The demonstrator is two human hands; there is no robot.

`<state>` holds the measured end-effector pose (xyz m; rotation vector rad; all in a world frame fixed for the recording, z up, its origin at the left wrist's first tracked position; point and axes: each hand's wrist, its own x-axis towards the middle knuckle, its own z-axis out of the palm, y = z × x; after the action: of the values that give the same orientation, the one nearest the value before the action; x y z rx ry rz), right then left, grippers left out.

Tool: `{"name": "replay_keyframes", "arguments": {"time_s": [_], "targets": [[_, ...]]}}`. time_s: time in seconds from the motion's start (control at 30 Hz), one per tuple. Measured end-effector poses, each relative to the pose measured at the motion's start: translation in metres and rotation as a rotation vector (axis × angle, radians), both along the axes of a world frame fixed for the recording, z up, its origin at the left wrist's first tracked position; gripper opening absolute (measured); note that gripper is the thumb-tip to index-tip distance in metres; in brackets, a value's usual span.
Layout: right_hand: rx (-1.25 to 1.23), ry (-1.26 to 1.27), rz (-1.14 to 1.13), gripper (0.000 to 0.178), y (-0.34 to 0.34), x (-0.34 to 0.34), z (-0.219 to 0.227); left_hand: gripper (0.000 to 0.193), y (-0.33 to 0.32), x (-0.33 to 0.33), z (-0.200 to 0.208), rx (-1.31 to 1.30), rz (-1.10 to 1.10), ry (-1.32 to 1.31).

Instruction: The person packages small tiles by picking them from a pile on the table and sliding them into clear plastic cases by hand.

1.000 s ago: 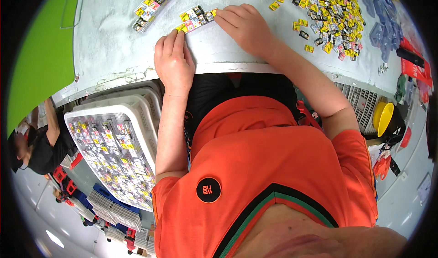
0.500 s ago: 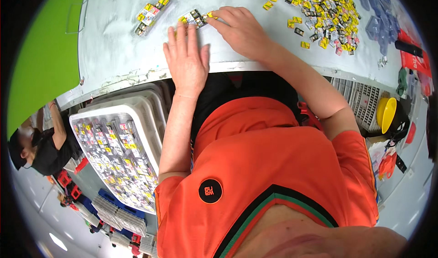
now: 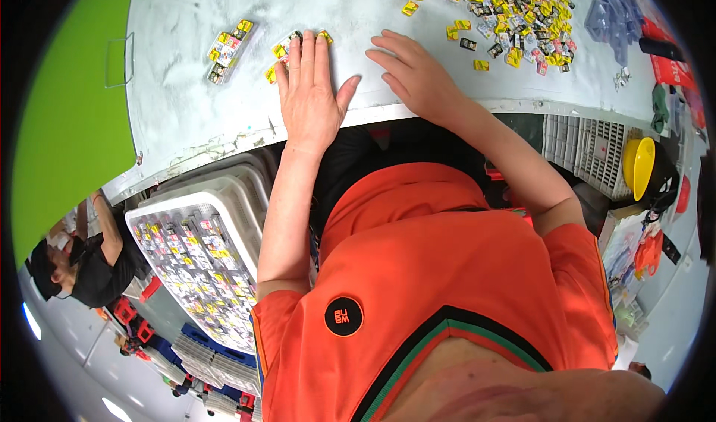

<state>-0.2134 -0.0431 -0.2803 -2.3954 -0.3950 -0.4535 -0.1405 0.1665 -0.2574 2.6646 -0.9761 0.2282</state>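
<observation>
My left hand (image 3: 309, 86) lies flat, fingers stretched forward, over a group of small yellow, black and white printed pieces (image 3: 280, 51). The fingers hide part of that group, so I cannot tell whether a tray lies under it. My right hand (image 3: 418, 75) hovers or rests a little to the right, fingers apart and slightly bent, holding nothing. Left of my left hand sits a narrow transparent plastic tray with similar pieces (image 3: 230, 51) arranged in it. A large loose heap of the same small pieces (image 3: 522, 19) spreads at the far right.
Transparent plastic trays (image 3: 613, 23) lie at the table's far right, near a red bag (image 3: 671, 64). A green board (image 3: 71, 124) covers the left side. Below the table edge stands a white crate (image 3: 224, 224) of filled packs. A person in black (image 3: 104, 265) is at left.
My right hand has drawn back to the right, away from the pieces. My left hand stays over the group. The whole view has shifted slightly.
</observation>
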Motion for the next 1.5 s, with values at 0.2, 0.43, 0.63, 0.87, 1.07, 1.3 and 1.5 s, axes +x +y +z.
{"name": "replay_keyframes", "arguments": {"time_s": [0.2,0.43,0.63,0.87,1.07,1.3,1.5], "targets": [[-0.056,-0.024,-0.002,0.04,0.001,-0.006,-0.001,0.083,-0.007,0.009,-0.007,0.026,-0.029,0.016],[0.065,-0.089,-0.081,0.032,0.007,0.019,0.01,0.052,0.034,0.018,0.003,-0.377,0.148,-0.153],[0.077,-0.066,-0.157,0.027,0.032,0.066,-0.002,0.028,0.072,0.027,-0.013,-0.563,0.576,0.334],[0.036,-0.094,-0.248,0.026,0.051,0.089,-0.006,0.03,0.072,0.035,-0.016,-0.633,0.649,0.413],[0.277,0.021,-0.158,0.031,0.055,0.099,0.002,0.029,0.068,0.019,0.002,-0.921,0.606,0.449],[0.513,0.136,0.006,0.027,0.078,0.168,0.027,0.024,0.076,0.045,0.027,-1.166,0.724,0.28],[0.493,0.068,-0.05,0.019,0.104,0.224,-0.003,0.022,0.088,0.074,-0.004,-1.019,0.85,0.141]]}}
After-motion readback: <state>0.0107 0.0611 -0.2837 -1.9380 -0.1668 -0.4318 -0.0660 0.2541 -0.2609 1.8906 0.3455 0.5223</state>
